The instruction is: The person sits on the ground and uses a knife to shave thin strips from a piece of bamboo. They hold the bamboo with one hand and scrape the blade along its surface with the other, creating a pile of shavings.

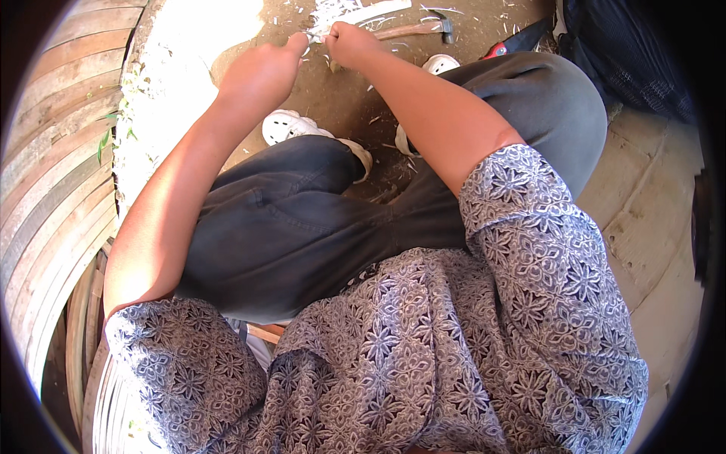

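Note:
My left hand [265, 72] and my right hand [352, 45] are close together at the top of the view, both closed, arms stretched forward. Between them shows a short piece of a thin, greyish object [314, 35]; its kind is too small to tell, and the fingers hide the rest. Just beyond the hands lies a pale, flat strip [374, 11] among white shavings [333, 9]. A hammer [408, 31] with a wooden handle and dark metal head rests on the ground to the right of my right hand.
My white clogs [286, 127] stand on the brown dirt under my bent knees. A tool with a red part [495, 51] and a dark mesh fabric [628, 60] lie at the upper right. Curved wooden slats [60, 144] line the left side, beside brightly sunlit ground.

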`<state>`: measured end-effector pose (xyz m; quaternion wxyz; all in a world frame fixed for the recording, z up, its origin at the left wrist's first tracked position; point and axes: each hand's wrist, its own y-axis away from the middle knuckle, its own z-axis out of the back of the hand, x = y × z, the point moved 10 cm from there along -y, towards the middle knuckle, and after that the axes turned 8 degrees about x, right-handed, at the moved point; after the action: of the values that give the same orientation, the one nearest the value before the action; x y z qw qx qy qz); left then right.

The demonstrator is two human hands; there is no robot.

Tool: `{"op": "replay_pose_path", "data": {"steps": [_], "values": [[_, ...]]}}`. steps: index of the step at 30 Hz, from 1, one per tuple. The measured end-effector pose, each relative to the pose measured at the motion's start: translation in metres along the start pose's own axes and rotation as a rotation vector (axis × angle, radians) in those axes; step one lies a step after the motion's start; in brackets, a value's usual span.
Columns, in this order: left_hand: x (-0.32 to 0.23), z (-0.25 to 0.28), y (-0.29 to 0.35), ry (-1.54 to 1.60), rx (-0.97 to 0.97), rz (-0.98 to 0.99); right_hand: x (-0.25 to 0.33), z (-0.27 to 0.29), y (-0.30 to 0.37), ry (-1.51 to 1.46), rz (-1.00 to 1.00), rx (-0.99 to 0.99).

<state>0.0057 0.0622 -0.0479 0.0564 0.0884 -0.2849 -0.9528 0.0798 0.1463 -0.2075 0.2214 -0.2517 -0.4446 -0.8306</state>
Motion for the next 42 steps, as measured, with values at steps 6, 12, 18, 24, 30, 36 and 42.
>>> {"op": "replay_pose_path", "data": {"steps": [6, 12, 18, 24, 30, 36, 42], "values": [[0.004, 0.002, 0.004, 0.047, -0.009, 0.016, -0.003, -0.009, -0.010, -0.011, -0.053, 0.070], [0.002, 0.007, 0.000, -0.014, -0.010, 0.041, -0.002, -0.007, -0.016, -0.027, -0.063, 0.074], [0.010, 0.010, 0.000, 0.047, -0.051, 0.061, -0.004, -0.008, -0.001, -0.064, -0.062, 0.110], [0.011, 0.008, -0.004, 0.070, -0.028, 0.075, -0.014, -0.009, -0.015, -0.069, -0.104, 0.087], [0.023, -0.002, -0.007, 0.048, 0.013, 0.100, -0.006, -0.013, -0.038, -0.003, -0.057, 0.104], [0.036, 0.021, 0.002, 0.183, -0.137, 0.103, -0.013, -0.018, -0.031, -0.051, -0.068, 0.076], [0.022, 0.035, 0.006, 0.148, -0.126, 0.118, -0.012, -0.005, -0.005, -0.069, -0.074, 0.116]]}}
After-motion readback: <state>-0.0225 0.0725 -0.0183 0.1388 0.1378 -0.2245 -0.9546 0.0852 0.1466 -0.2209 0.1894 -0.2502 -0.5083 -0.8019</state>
